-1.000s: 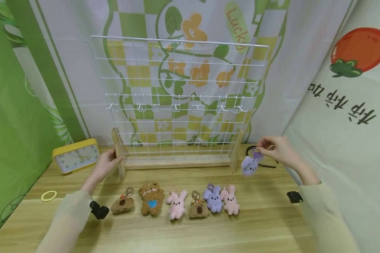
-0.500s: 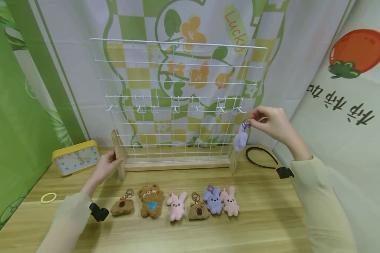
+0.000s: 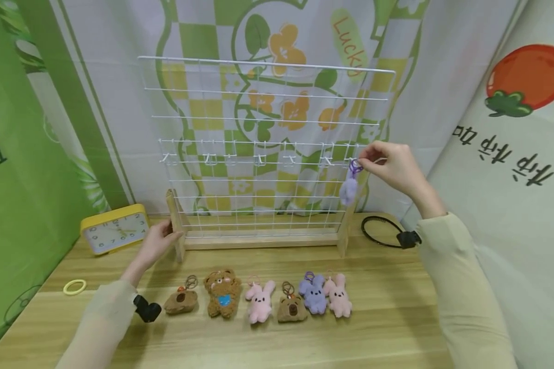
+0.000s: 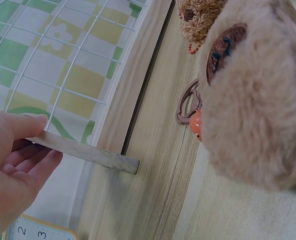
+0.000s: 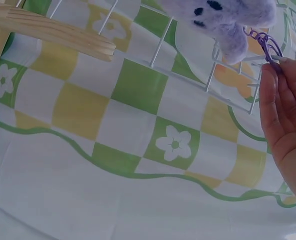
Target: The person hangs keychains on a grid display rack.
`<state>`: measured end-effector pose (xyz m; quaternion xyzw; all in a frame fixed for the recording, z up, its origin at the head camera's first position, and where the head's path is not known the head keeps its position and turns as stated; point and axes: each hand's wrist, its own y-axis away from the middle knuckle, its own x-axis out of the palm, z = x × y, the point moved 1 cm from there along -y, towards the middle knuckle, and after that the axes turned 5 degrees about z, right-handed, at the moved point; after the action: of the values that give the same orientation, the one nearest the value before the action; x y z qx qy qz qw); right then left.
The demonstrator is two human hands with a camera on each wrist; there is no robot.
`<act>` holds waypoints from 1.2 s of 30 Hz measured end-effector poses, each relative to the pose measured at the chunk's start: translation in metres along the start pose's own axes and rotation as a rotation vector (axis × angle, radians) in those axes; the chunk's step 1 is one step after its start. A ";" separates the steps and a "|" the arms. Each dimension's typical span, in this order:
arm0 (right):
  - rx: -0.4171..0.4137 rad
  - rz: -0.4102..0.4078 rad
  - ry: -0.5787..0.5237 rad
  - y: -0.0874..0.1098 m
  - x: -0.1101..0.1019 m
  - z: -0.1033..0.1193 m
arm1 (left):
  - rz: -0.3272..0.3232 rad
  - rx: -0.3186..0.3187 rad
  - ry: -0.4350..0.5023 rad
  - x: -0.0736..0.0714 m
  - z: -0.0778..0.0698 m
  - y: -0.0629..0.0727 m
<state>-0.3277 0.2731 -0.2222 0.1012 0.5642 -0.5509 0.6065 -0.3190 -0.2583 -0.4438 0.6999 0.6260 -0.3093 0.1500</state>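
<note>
My right hand (image 3: 390, 164) pinches the purple ring (image 5: 273, 52) of a lilac plush bunny keychain (image 3: 348, 190) at the rightmost white hook of the wire grid rack (image 3: 268, 180). Whether the ring is over the hook is hard to tell. Beneath the ring the bunny hangs clear of the table. My left hand (image 3: 158, 243) grips the rack's left wooden upright (image 4: 83, 150) between thumb and fingers. A row of plush keychains lies in front: a capybara (image 3: 181, 301), a brown bear (image 3: 223, 294), a pink bunny (image 3: 259, 302), another capybara (image 3: 292, 310), a lilac bunny (image 3: 314, 294) and a second pink bunny (image 3: 338, 296).
Several white hooks (image 3: 259, 160) line one bar of the grid. A yellow clock (image 3: 115, 229) stands left of the rack, with a yellow ring (image 3: 75, 287) nearer the front. A black headband (image 3: 374, 238) lies at the right. Printed curtains close in the back and sides.
My right hand has lifted the lilac bunny keychain from low beside the rack up and left to the rightmost hook. The left hand keeps its place on the upright.
</note>
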 end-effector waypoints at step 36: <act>0.043 -0.022 0.001 0.008 0.014 -0.012 | -0.005 -0.011 -0.015 0.000 -0.002 0.001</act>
<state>-0.3316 0.2778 -0.2413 0.1081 0.5538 -0.5695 0.5977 -0.3179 -0.2572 -0.4420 0.6953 0.6283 -0.3115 0.1577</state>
